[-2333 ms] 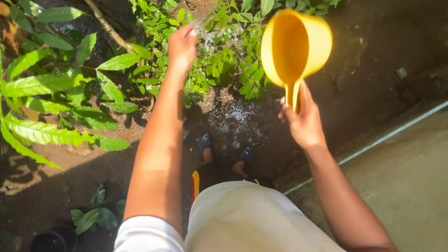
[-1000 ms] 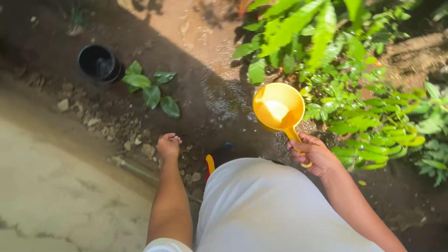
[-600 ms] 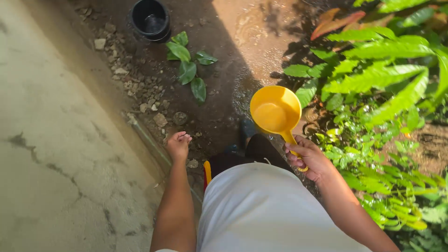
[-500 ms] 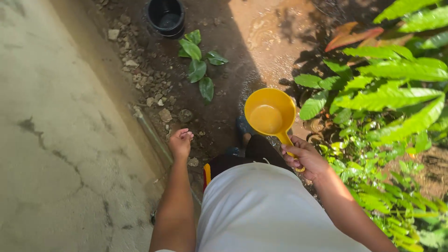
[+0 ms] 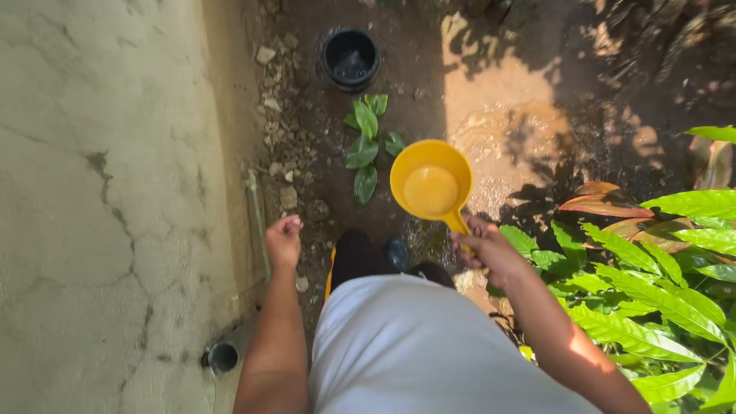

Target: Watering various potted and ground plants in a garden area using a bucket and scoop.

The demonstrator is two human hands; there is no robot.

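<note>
The right hand (image 5: pixel 487 249) is wrapped around the handle of the yellow dipper (image 5: pixel 431 182), fingers closed on it, with the bowl held level and mouth-up out in front of the body; what looks like a shallow layer of water sits in it, though the glare makes that hard to be sure of. The left hand (image 5: pixel 284 239) holds nothing and hangs in a loose, curled fist beside the hip. Compared with a couple of seconds ago, the dipper is no longer tipped over the shrubs and the left hand no longer reaches into the leaves: the person has turned, so the leafy plants (image 5: pixel 652 261) now sit to the right and the concrete slab (image 5: pixel 100 192) to the left. The black pot (image 5: pixel 350 57) and the small seedling (image 5: pixel 366 146) have come to lie straight ahead, beyond the dipper. A strip of stones (image 5: pixel 287 161) and a thin pipe (image 5: pixel 257 222) edge the slab close to the left hand; the wet soil (image 5: pixel 506 130) ahead lies open, with the foliage crowding only the right forearm.
</note>
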